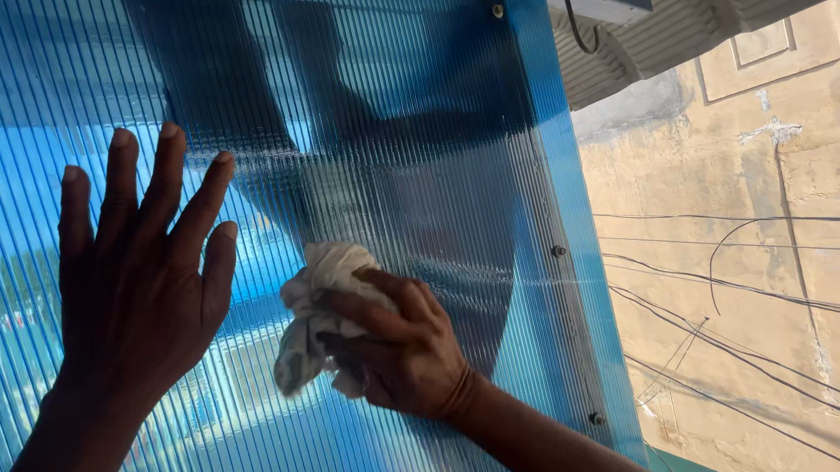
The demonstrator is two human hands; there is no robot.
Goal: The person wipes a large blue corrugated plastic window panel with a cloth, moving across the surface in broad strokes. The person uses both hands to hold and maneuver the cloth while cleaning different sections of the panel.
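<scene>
A ribbed, translucent blue plastic sheet (386, 96) fills most of the view. My left hand (139, 277) presses flat against it with the fingers spread, holding nothing. My right hand (396, 346) is closed around a crumpled white cloth (315, 311) and pushes it against the sheet near the middle. Dark shadows of the arms fall across the upper part of the sheet.
A blue edge strip (560, 202) with several screws runs down the sheet's right side. Beyond it stands a beige wall (750, 231) crossed by several thin cables. A white corrugated roof (675, 27) and a grey bracket (603, 0) sit at the top right.
</scene>
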